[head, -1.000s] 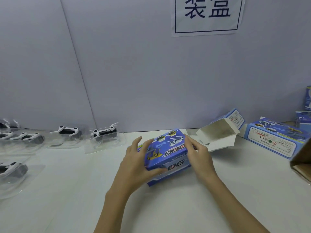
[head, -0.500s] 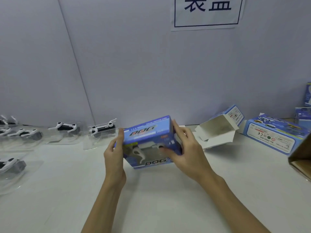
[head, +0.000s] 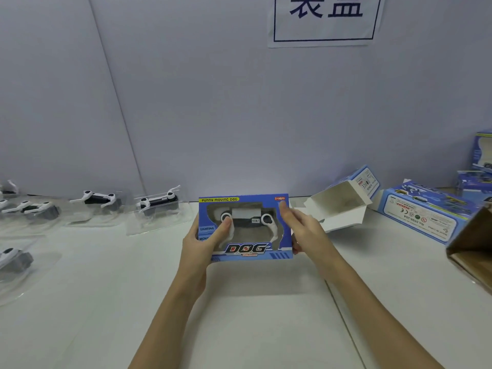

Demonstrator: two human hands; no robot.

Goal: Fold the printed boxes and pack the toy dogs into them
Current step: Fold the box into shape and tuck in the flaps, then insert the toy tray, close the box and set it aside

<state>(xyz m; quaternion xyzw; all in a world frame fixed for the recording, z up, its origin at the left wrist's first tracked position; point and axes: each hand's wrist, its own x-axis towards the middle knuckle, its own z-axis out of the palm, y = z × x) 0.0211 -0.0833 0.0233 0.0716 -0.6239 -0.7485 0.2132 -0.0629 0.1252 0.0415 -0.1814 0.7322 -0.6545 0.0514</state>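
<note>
I hold a blue printed box upright above the white table, its window side facing me. A black and white toy dog shows through the window. My left hand grips the box's left edge, with the thumb across the window. On the right edge my right hand holds it, the thumb on the top right corner. More toy dogs lie in clear plastic trays at the left, the nearest one close to the wall.
An open box with white flaps lies at the back right. Beside it lies a closed blue box, with more blue boxes stacked at the far right. A brown carton juts in from the right edge.
The box was lying flat under both hands. I have lifted it and turned it so that its window faces me.
</note>
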